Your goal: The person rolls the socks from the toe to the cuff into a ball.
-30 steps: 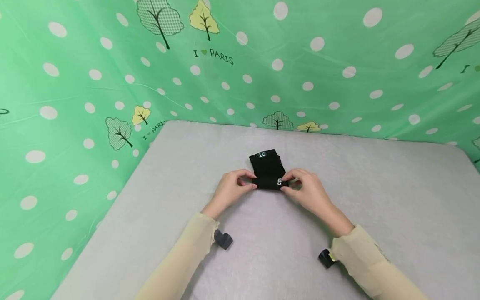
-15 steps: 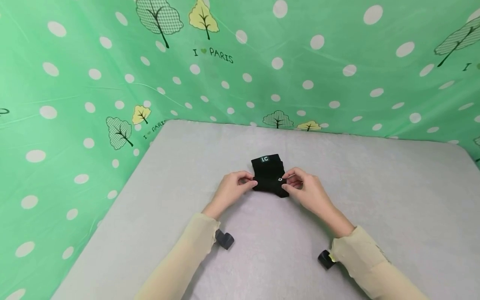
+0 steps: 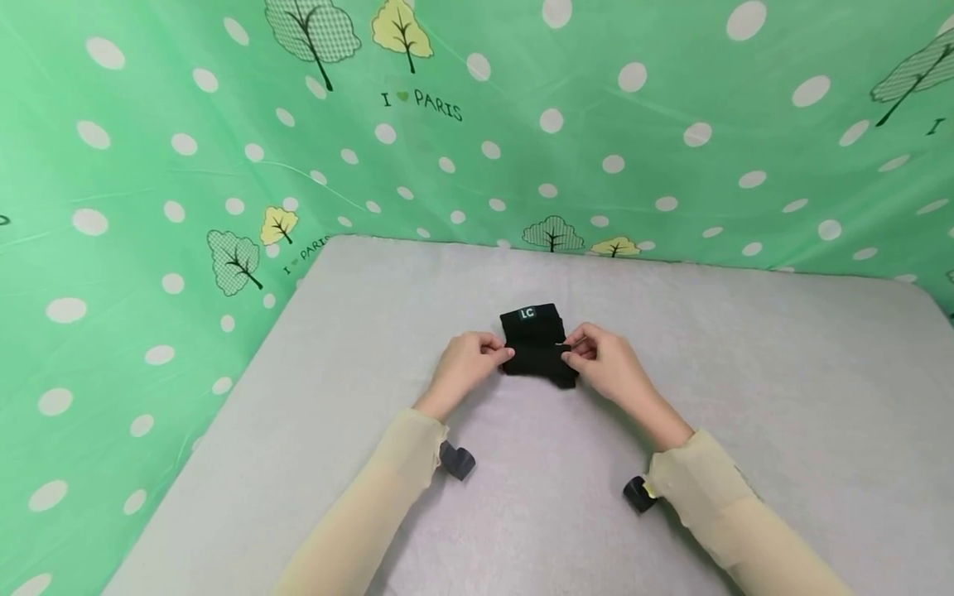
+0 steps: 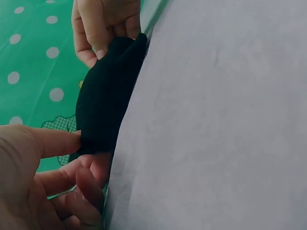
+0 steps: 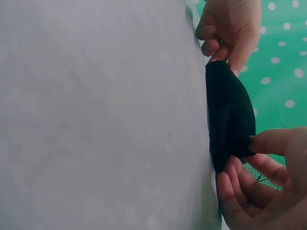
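My left hand (image 3: pixel 465 364) and right hand (image 3: pixel 607 364) each pinch one side of the folded black sock (image 3: pixel 538 352); it lies crosswise between them, equally near both.

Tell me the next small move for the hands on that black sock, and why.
Probably roll the folded edge forward toward the LC label. The left hand and right hand each pinch one side of the black sock, whose near part is already bunched over itself on the gray table, while the labelled far end lies flat.

Black sock (image 3: pixel 538 348), grey table (image 3: pixel 745 397), green backdrop (image 3: pixel 149 165) (white dots).
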The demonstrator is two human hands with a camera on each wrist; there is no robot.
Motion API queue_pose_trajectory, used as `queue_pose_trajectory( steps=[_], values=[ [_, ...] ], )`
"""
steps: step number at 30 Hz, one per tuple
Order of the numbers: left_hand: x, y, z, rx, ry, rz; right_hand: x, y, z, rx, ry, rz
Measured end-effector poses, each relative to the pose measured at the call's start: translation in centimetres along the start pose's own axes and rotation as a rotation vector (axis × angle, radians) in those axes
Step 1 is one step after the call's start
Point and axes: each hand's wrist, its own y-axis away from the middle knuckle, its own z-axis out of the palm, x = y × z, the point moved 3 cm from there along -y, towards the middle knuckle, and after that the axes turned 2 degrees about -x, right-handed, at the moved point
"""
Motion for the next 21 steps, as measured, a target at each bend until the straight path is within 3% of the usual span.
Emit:
queue_pose_trajectory(
  steps=[5,13,17,21],
  values=[
    [0.3,-0.2,-0.2,0.012,-0.020,-0.001,-0.4,-0.5,-0.2,0.010,0.045,0.001],
    [0.6,0.0,-0.5,0.067,0.063,0.184,-0.7,-0.5,0.0,0.046,0.088,-0.085],
    [0.1,0.2,-0.7,0.052,0.088,0.197,-0.2,0.0,-0.1,0.052,0.036,-0.119],
    [-0.5,0.3,-1.0,0.016,0.132,0.225,0.2,0.4,-0.4,0.004,-0.035,-0.165]
  ],
)
